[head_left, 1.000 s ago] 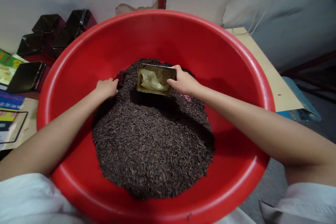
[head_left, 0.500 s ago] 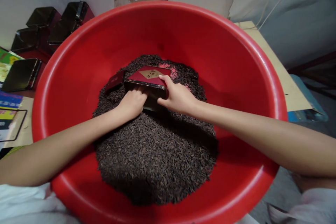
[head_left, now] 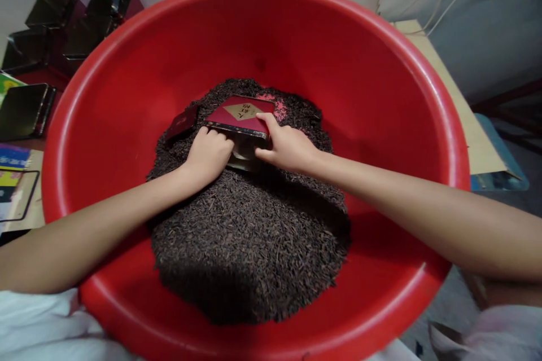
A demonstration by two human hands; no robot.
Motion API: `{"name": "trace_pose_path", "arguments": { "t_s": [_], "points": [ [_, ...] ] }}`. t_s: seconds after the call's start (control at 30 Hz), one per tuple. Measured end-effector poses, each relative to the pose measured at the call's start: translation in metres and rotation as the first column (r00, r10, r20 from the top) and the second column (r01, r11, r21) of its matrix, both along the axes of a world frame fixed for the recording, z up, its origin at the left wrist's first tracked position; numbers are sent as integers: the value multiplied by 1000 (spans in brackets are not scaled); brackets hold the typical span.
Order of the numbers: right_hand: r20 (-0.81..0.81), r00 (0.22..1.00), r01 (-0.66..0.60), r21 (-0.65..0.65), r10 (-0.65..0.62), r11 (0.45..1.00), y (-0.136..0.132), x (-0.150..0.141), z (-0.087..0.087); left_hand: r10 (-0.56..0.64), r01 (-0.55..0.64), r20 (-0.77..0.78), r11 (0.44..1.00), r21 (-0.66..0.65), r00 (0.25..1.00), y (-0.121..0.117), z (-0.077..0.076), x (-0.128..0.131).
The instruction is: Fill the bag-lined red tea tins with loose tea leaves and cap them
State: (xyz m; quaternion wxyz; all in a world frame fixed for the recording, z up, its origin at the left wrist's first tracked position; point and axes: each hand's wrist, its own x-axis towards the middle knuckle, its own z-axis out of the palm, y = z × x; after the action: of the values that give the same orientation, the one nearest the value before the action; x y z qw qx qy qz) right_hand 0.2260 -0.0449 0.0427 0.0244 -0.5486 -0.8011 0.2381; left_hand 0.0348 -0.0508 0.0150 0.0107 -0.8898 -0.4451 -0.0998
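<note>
My right hand (head_left: 290, 145) grips a red tea tin (head_left: 241, 112) by its right end, thumb on top beside a gold diamond label with dark characters. The tin lies on its side, its open mouth facing me, just above a heap of dark loose tea leaves (head_left: 254, 237). At the left of that mouth is my left hand (head_left: 209, 152), fingers curled and fingertips hidden at or inside the opening; what they hold, if anything, cannot be made out. A dark red lid (head_left: 182, 123) rests on the tea to the left.
A big red plastic tub (head_left: 423, 124) surrounds the tea. Pink bits (head_left: 279, 108) lie behind the tin. Several dark tins (head_left: 25, 110) stand left of the tub, near printed packaging (head_left: 14, 180). A tan board (head_left: 457, 113) is at the right, by the wall.
My left hand has left the lid and moved right to the tin's mouth. The tin has tipped from mouth-up, its pale liner showing, onto its side. The view has shifted slightly.
</note>
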Motion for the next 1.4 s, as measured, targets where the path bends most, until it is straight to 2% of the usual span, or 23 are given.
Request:
{"name": "trace_pose_path", "arguments": {
  "t_s": [0.1, 0.17, 0.27, 0.3, 0.33, 0.37, 0.43, 0.47, 0.53, 0.6, 0.7, 0.77, 0.83, 0.93, 1.0, 1.03, 1.07, 1.1, 1.17, 1.2, 1.23, 1.3, 1.4],
  "points": [
    [14, 999, 34, -28, -33, 999, 9, 6, 4, -94, 99, -38, 978, 181, 995, -15, 13, 9],
    [3, 998, 62, -58, -62, 996, 13, 10, 7, -240, 220, 49, 941, 256, 970, -27, 20, 17],
    [-30, 997, 70, -99, -73, 993, 18, 16, 9, -502, 457, 217, 860, 226, 837, -44, 30, 25],
    [-33, 997, 68, -103, -72, 992, 19, 17, 10, -546, 504, 278, 837, 211, 790, -47, 33, 27],
    [-32, 997, 67, -104, -71, 992, 19, 18, 10, -541, 499, 333, 841, 209, 772, -49, 35, 27],
    [-27, 997, 67, -104, -70, 992, 19, 18, 10, -483, 435, 377, 876, 209, 791, -49, 37, 26],
    [-28, 997, 70, -108, -73, 992, 17, 16, 11, -234, 177, 427, 970, 169, 873, -42, 40, 22],
    [-31, 997, 71, -118, -75, 991, 16, 15, 12, -80, 36, 425, 993, 110, 902, -37, 41, 19],
    [-29, 997, 71, -145, -76, 987, 13, 13, 14, 137, -124, 363, 991, -58, 922, -24, 43, 12],
    [-34, 997, 69, -147, -74, 987, 11, 11, 14, 169, -116, 284, 974, -193, 944, -14, 47, 5],
    [-146, 984, 89, -114, -105, 990, 13, 10, 9, 146, -84, 273, 970, -228, 951, -13, 57, 2],
    [-291, 943, 120, -149, -160, 981, 16, 11, 5, 178, -93, 375, 967, -236, 910, -20, 65, 4],
    [-411, 875, 162, -249, -256, 955, 19, 11, 3, 183, -69, 516, 970, -232, 837, -29, 75, 7],
    [-500, 780, 220, -342, -376, 913, 24, 12, 5, 83, 64, 750, 984, -165, 657, -34, 89, 6],
    [-540, 751, 232, -324, -381, 917, 27, 14, 7, 43, 180, 863, 972, -154, 503, -27, 95, -3],
    [-551, 748, 234, -304, -371, 924, 28, 14, 9, 38, 206, 887, 967, -148, 460, -21, 95, -9],
    [-552, 751, 240, -284, -363, 928, 29, 15, 9, 39, 205, 884, 967, -151, 466, -13, 92, -16],
    [-546, 756, 252, -265, -360, 931, 29, 15, 10, 23, 165, 853, 978, -127, 521, -5, 87, -24],
    [-534, 771, 257, -239, -348, 936, 28, 14, 9, 14, 119, 629, 978, -169, 777, 12, 70, -38],
    [-533, 777, 248, -230, -335, 941, 28, 13, 9, -3, 106, 486, 977, -185, 874, 18, 59, -43],
    [-534, 783, 231, -224, -317, 947, 26, 12, 8, -27, 106, 375, 976, -193, 927, 22, 47, -45],
    [-535, 799, 182, -223, -276, 958, 24, 11, 9, -111, 156, 288, 978, -139, 951, 26, 27, -44],
    [-495, 834, 182, -170, -244, 968, 16, 10, 16, -112, 143, 348, 988, -65, 931, 25, 13, -33]
  ]
}}
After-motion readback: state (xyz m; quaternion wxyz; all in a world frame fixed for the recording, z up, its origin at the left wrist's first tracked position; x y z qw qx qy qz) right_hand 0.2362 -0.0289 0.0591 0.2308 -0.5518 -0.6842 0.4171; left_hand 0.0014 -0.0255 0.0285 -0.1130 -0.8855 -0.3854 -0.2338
